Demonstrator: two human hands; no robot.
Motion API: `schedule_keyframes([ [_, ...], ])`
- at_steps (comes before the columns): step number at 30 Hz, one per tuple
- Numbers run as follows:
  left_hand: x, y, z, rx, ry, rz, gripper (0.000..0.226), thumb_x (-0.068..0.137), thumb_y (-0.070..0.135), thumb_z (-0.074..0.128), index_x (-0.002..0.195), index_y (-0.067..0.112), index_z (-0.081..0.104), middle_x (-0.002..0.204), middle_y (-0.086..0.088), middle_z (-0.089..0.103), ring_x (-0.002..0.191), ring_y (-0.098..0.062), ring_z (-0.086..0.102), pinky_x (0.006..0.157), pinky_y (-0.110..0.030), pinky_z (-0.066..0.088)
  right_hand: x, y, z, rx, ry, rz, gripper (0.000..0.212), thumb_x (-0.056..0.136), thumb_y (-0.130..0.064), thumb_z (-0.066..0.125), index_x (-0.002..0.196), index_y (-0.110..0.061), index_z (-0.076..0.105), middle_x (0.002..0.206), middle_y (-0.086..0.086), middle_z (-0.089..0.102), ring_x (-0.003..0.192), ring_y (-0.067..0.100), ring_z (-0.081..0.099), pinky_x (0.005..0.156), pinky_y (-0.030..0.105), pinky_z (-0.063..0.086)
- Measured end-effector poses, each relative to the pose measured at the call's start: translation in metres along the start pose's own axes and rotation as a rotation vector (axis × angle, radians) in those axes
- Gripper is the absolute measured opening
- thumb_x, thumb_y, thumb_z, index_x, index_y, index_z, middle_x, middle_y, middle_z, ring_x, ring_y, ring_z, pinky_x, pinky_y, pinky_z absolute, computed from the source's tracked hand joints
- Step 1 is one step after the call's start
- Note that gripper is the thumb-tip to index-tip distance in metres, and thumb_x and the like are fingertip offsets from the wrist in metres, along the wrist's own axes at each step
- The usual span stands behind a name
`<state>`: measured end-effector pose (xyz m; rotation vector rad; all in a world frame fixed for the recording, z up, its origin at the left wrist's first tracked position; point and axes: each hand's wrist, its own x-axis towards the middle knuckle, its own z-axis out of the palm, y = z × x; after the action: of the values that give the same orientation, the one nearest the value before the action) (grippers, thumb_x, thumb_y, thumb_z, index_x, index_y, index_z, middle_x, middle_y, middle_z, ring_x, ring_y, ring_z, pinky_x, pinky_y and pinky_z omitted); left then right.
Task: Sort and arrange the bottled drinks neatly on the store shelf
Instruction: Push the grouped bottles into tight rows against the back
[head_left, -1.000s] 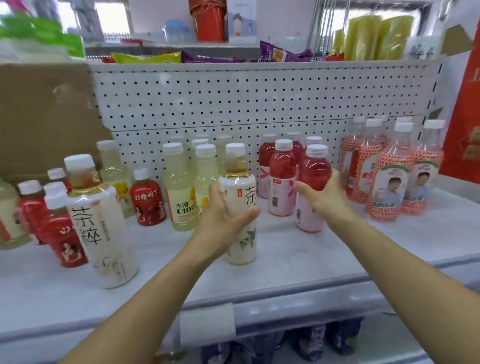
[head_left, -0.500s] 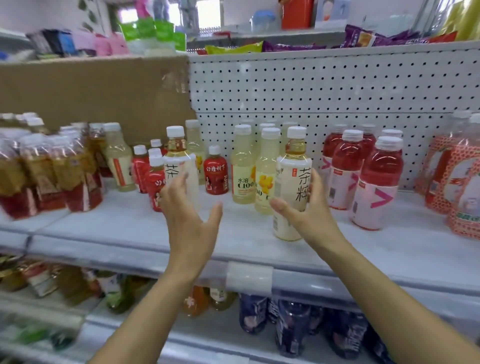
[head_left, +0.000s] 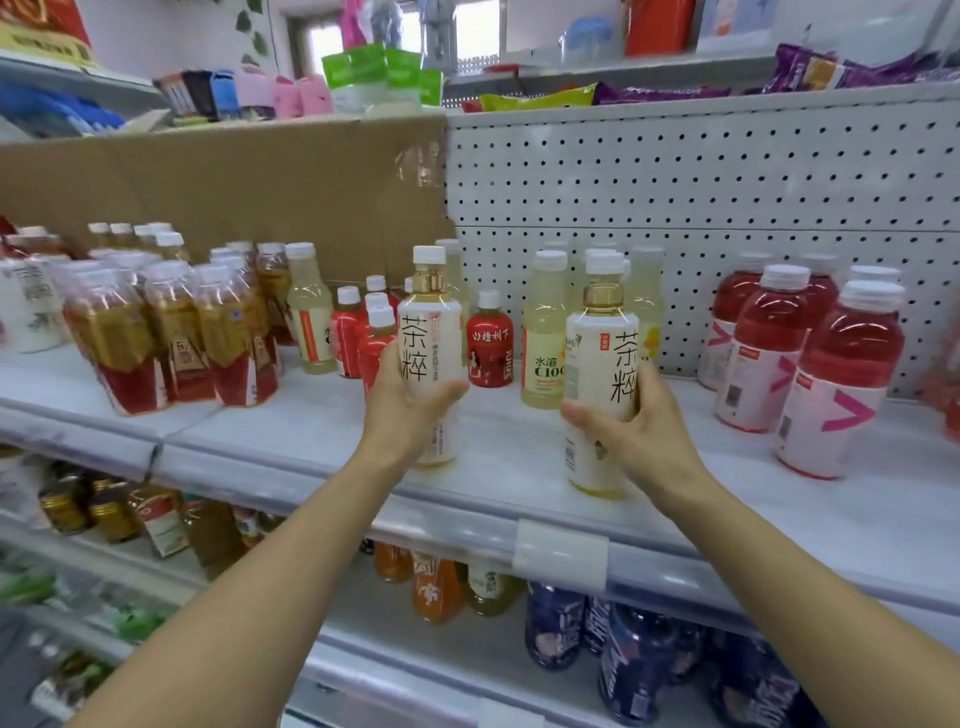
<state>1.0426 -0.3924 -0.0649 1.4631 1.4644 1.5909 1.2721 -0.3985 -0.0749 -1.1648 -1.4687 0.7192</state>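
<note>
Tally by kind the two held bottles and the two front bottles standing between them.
White-label tea bottle, held: 2
Small red bottle: 1
Pale yellow C100 bottle: 1
Total: 4

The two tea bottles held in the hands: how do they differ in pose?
The left tea bottle shows its large characters centred; the right tea bottle is turned, characters near its right edge. Behind the left one stand small red bottles, behind the right pale yellow bottles. Both are upright with white caps.
</note>
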Motion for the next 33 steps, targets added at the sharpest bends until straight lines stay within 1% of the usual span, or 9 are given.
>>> schedule_keyframes([
  [2,-0.007,0.004,-0.012,-0.069,0.01,0.033,0.06,0.08,0.026,0.08,0.131,0.028,0.048,0.115,0.013,0.063,0.105,-0.004,0.06,0.085,-0.026,0.052,-0.005,-0.012,0.014,0.003,0.012,-0.026,0.054,0.075,-0.033,0.082,0.118,-0.025,0.05,0.11,-0.009,0.063,0.1,0.013,0.063,0.076,0.03,0.054],
  [5,-0.016,0.009,-0.038,-0.119,0.032,0.06,0.058,0.082,0.034,0.078,0.133,0.034,0.047,0.115,0.015,0.064,0.103,-0.001,0.061,0.077,-0.017,0.049,-0.015,-0.036,0.044,0.015,0.011,-0.07,0.052,0.077,-0.035,0.08,0.117,-0.023,0.05,0.105,-0.005,0.062,0.092,0.012,0.063,0.065,0.022,0.05],
  [9,-0.029,0.006,-0.09,-0.141,0.026,0.086,0.06,0.083,0.034,0.077,0.135,0.032,0.047,0.115,0.015,0.065,0.101,0.002,0.064,0.075,-0.015,0.055,-0.037,-0.068,0.1,0.038,-0.007,-0.117,0.054,0.079,-0.035,0.078,0.121,-0.024,0.047,0.104,-0.006,0.061,0.085,0.003,0.061,0.057,0.017,0.049],
  [13,-0.043,-0.013,-0.156,-0.127,0.025,0.08,0.052,0.085,0.028,0.076,0.129,0.032,0.048,0.11,0.019,0.063,0.093,0.011,0.062,0.07,-0.007,0.051,-0.065,-0.087,0.168,0.079,-0.056,-0.116,0.052,0.079,-0.038,0.078,0.119,-0.026,0.046,0.103,-0.01,0.062,0.082,-0.001,0.063,0.056,0.014,0.051],
  [19,-0.051,-0.053,-0.263,-0.093,-0.005,0.004,0.052,0.085,0.029,0.074,0.129,0.036,0.047,0.112,0.016,0.063,0.097,0.003,0.062,0.076,-0.022,0.054,-0.101,-0.109,0.277,0.115,-0.08,-0.088,0.054,0.078,-0.034,0.079,0.12,-0.026,0.046,0.105,-0.01,0.063,0.084,-0.001,0.063,0.059,0.016,0.053],
  [22,-0.051,-0.071,-0.312,-0.078,0.004,-0.023,0.052,0.084,0.03,0.076,0.128,0.035,0.049,0.111,0.016,0.064,0.097,0.001,0.063,0.076,-0.022,0.053,-0.116,-0.117,0.326,0.117,-0.086,-0.067,0.053,0.078,-0.035,0.079,0.119,-0.028,0.046,0.102,-0.013,0.063,0.084,-0.003,0.063,0.064,0.019,0.053],
  [26,-0.045,-0.093,-0.37,-0.063,0.042,-0.06,0.054,0.081,0.032,0.077,0.128,0.03,0.05,0.113,0.011,0.065,0.102,-0.007,0.064,0.078,-0.024,0.053,-0.126,-0.129,0.386,0.122,-0.111,-0.033,0.052,0.078,-0.035,0.079,0.117,-0.024,0.046,0.1,-0.009,0.063,0.085,0.007,0.065,0.066,0.027,0.056],
  [28,-0.039,-0.103,-0.396,-0.06,0.063,-0.074,0.054,0.081,0.032,0.078,0.127,0.031,0.05,0.113,0.009,0.065,0.103,-0.01,0.064,0.081,-0.029,0.054,-0.125,-0.134,0.415,0.123,-0.135,-0.03,0.052,0.078,-0.035,0.079,0.118,-0.025,0.046,0.1,-0.009,0.063,0.083,0.006,0.065,0.064,0.025,0.056],
  [33,-0.012,-0.13,-0.454,-0.105,0.116,-0.103,0.045,0.082,0.029,0.077,0.118,0.04,0.051,0.107,0.012,0.066,0.094,-0.006,0.067,0.077,-0.027,0.056,-0.108,-0.144,0.487,0.146,-0.179,-0.037,0.049,0.079,-0.034,0.078,0.115,-0.025,0.046,0.098,-0.01,0.062,0.076,-0.006,0.062,0.054,0.013,0.049],
])
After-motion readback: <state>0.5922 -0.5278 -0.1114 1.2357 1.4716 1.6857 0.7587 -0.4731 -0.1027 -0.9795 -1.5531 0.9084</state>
